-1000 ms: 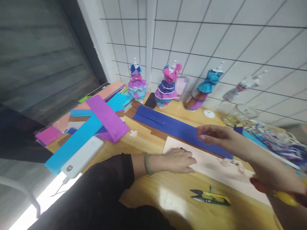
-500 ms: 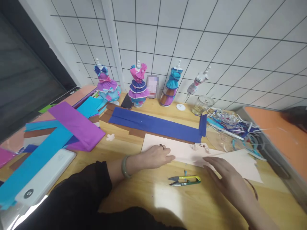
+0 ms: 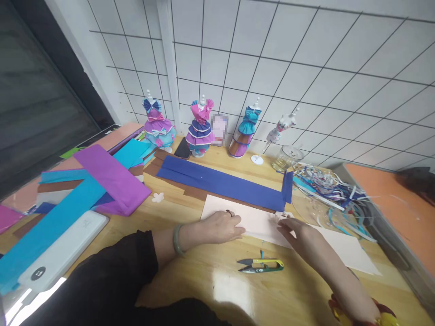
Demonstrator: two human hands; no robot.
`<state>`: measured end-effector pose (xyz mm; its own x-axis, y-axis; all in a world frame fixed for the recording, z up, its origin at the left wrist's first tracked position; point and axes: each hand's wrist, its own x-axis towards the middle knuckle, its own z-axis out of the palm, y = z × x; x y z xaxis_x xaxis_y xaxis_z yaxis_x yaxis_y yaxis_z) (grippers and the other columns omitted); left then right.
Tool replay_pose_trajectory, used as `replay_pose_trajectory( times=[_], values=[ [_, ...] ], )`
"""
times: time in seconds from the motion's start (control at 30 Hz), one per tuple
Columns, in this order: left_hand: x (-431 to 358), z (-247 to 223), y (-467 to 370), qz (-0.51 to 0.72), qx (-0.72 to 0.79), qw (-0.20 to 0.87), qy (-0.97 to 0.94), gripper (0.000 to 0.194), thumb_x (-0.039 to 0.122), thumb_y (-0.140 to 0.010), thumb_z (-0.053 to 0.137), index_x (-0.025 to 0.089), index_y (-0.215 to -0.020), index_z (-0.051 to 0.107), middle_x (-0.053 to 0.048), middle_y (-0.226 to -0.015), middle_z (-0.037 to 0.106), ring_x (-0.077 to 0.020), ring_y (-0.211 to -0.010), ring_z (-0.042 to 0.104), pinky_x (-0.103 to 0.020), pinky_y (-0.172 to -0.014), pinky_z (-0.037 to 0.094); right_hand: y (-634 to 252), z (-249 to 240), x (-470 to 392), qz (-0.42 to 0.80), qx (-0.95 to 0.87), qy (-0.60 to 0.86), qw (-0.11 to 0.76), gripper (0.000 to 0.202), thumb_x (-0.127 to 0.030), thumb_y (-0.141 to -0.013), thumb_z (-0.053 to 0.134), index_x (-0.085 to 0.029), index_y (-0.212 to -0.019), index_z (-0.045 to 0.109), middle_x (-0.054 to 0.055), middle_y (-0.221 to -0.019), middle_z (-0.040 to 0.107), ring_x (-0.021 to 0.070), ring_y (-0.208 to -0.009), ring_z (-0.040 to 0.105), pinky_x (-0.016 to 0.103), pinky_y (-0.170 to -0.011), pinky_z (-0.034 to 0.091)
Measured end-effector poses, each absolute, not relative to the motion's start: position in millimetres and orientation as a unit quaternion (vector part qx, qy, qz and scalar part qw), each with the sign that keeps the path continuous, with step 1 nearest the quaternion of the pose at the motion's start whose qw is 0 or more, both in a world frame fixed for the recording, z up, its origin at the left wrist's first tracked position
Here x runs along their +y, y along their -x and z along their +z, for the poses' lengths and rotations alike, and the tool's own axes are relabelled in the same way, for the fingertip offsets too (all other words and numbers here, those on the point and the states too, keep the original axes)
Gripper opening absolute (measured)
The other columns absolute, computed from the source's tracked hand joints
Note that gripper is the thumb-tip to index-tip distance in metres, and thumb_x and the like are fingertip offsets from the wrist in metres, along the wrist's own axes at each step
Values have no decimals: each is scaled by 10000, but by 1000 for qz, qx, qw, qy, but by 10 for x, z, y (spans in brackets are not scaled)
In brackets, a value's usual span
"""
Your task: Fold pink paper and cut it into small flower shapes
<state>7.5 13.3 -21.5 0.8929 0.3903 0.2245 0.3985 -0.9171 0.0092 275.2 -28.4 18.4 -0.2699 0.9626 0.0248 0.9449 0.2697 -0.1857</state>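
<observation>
A long pale pink sheet of paper (image 3: pixel 258 226) lies flat across the table in front of me. My left hand (image 3: pixel 222 226), with a bangle at the wrist, rests on its left half, fingers bent and pressed together at the paper's near edge. Over the middle of the sheet, my right hand (image 3: pixel 299 233) has its fingertips drawn together at a small crumpled pale scrap (image 3: pixel 282 214); the exact hold is partly hidden. Just nearer to me lies a pair of yellow and green thread snips (image 3: pixel 261 265), blades pointing left.
Behind the sheet stretches a dark blue strip (image 3: pixel 220 181) over brown pieces. Purple (image 3: pixel 108 176) and blue strips and a white device (image 3: pixel 64 249) lie left. Small dress forms (image 3: pixel 200 131), a glass jar (image 3: pixel 288 157) and a shredded-scrap pile (image 3: pixel 322 181) stand behind.
My right hand has moved left and away from me, from above the sheet's near edge to the pale scrap. My left hand stays on the paper. The view has shifted slightly.
</observation>
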Motion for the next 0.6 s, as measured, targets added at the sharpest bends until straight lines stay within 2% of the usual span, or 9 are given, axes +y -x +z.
replay_pose_trajectory(
  times=[0.1,0.2,0.27,0.4,0.5,0.6],
  values=[
    [136,-211,-67,-114,-205,12,972,257,373,-885,366,205,-904,559,-58,-800,518,-181,-711,528,-276,-569,398,-2717,86,-107,18,-816,572,86,215,-196,-804,468,-196,-947,629,130,-982,638,227,-726,650,327,-598,499],
    [144,-211,-56,-121,-202,5,972,255,369,-885,366,201,-919,555,-60,-805,521,-173,-705,528,-275,-580,409,-2757,-31,29,54,-824,557,83,236,-126,-779,430,-191,-758,656,114,-819,649,192,-608,628,310,-579,488],
    [156,-220,-51,-123,-208,-1,970,245,366,-884,370,206,-924,551,-55,-793,516,-168,-698,524,-270,-585,412,-2905,-23,96,65,-821,561,86,279,-109,-780,401,-189,-680,649,100,-756,653,187,-606,625,304,-601,486],
    [182,-247,-53,-119,-204,-12,972,214,348,-876,392,211,-916,552,-54,-823,516,-171,-734,524,-285,-631,428,-3463,245,250,67,-764,633,107,223,-157,-768,462,-201,-714,674,101,-809,686,219,-720,645,318,-682,476],
    [191,-244,-62,-113,-205,-11,972,212,363,-871,397,227,-921,553,-41,-811,516,-169,-727,524,-287,-633,432,-3874,491,422,12,-685,713,150,192,-174,-749,503,-188,-745,694,141,-850,697,234,-738,640,316,-675,453],
    [191,-221,-67,-110,-212,-9,971,228,378,-874,385,235,-920,557,-37,-796,517,-170,-717,526,-284,-614,431,-4123,631,614,-32,-641,746,177,170,-195,-718,551,-171,-767,712,152,-831,699,214,-643,635,309,-608,434]
  ],
)
